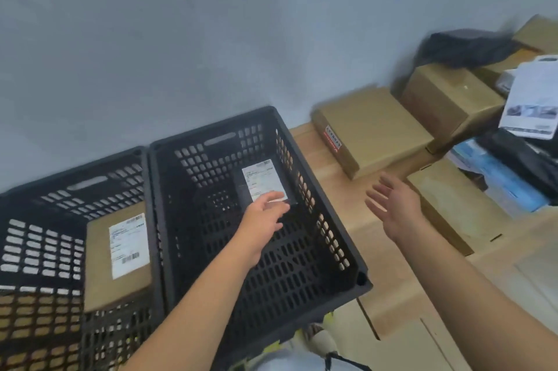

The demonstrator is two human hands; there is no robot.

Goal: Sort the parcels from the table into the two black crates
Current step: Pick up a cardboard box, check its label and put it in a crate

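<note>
Crates made of black plastic with many holes stand side by side, touching. The left black crate [90, 180] holds a flat brown cardboard box with a white label [99, 265], which lies against its right wall. The right black crate [220, 138] holds a dark flat parcel with a white label [262, 180], near its far right corner. The left hand [265, 216] reaches into this crate and its fingers lie on the near end of the dark parcel. I cannot tell if it grips it, as the picture is blurry. The right hand [392, 207] is open with its fingers spread, and it holds nothing. It is over the light wooden table [341, 198], close to a wide brown cardboard box [371, 132] at the far edge. More brown boxes and a black bag [465, 47] are piled at the far right corner.
</note>
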